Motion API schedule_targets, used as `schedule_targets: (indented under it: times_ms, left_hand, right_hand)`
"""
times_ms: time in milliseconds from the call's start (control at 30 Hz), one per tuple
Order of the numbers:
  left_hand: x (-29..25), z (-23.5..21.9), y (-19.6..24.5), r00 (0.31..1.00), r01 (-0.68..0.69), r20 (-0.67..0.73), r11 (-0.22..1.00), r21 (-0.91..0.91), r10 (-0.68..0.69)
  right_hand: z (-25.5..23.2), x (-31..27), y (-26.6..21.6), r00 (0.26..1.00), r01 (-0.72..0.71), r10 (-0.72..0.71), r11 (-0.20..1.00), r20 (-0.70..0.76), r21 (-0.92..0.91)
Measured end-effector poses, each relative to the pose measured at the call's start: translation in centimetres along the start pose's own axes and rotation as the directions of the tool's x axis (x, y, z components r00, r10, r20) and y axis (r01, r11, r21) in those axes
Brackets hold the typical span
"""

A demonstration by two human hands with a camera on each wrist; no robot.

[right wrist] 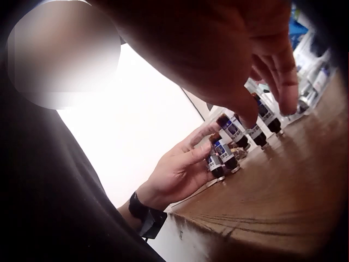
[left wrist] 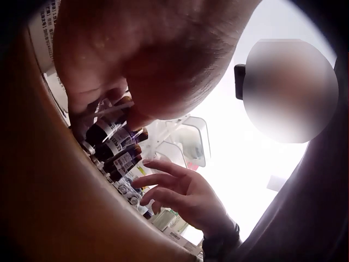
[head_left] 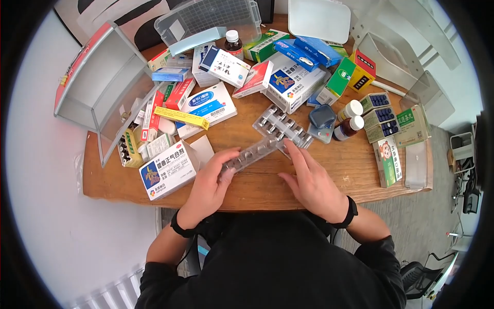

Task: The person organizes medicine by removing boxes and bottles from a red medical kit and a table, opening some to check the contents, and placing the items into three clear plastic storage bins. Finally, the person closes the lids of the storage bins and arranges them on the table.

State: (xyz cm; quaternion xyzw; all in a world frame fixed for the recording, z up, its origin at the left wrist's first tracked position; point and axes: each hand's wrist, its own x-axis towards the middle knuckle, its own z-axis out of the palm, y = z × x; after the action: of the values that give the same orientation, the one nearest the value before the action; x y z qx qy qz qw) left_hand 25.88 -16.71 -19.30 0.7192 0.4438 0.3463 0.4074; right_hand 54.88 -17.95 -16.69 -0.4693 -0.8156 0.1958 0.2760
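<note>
My left hand [head_left: 208, 185] grips the near left end of a clear plastic tray [head_left: 252, 153] holding a row of small vials. In the right wrist view the brown glass vials [right wrist: 233, 131] have printed labels and dark caps, and they lean tilted just over the table. My right hand [head_left: 316, 185] is at the tray's other end, its index fingertip right at the edge and its thumb held apart. Just behind lies a second clear tray [head_left: 280, 123] with two rows of vials, overlapped by the first. A white medicine box [head_left: 170, 170] with blue print stands left of my left hand.
Many medicine boxes [head_left: 221, 105] crowd the back and left of the wooden table [head_left: 257, 190]. Two brown bottles [head_left: 349, 127] and a dark blue case [head_left: 322, 116] stand right of the trays. An opened red-edged case [head_left: 82, 87] is at far left, clear bins [head_left: 211, 23] behind.
</note>
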Motion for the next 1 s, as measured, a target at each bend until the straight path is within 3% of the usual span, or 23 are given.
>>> schedule_targets:
  times_ms: [67,167,300,367,500,733,1000]
  left_hand:
    - [0.1,0.2,0.0,0.998,0.046,-0.031,0.999,0.005,-0.046]
    - [0.5,0.5,0.2,0.991,0.079,-0.112,0.997,0.019,-0.076]
    - [1.0,1.0,-0.2,0.978,0.116,-0.167,0.991,-0.064,-0.126]
    - [1.1,1.2,-0.3,0.971,0.15,-0.173,0.983,-0.101,-0.166]
    - [1.5,1.8,-1.0,0.96,0.142,-0.212,0.97,-0.198,-0.183]
    - [2.0,2.7,-0.5,0.926,0.107,-0.308,0.933,-0.343,-0.219]
    - [2.6,2.9,-0.1,0.893,0.113,-0.36,0.909,-0.402,-0.269]
  right_hand:
    - [0.3,0.6,0.0,0.986,-0.123,0.116,0.991,0.119,0.052]
    - [1.3,2.0,0.6,0.994,-0.107,0.102,0.983,0.037,0.149]
    - [1.8,3.9,0.5,0.979,-0.198,0.183,0.956,0.089,0.217]
    - [2.6,4.2,0.4,0.992,-0.116,0.121,0.988,-0.045,0.097]
    - [3.2,4.9,0.8,0.987,-0.162,0.162,0.986,0.001,0.046]
    - [1.8,5.1,0.4,0.985,-0.165,0.157,0.977,0.071,0.137]
    - [1.7,4.6,0.5,0.99,-0.121,0.123,0.992,0.065,-0.025]
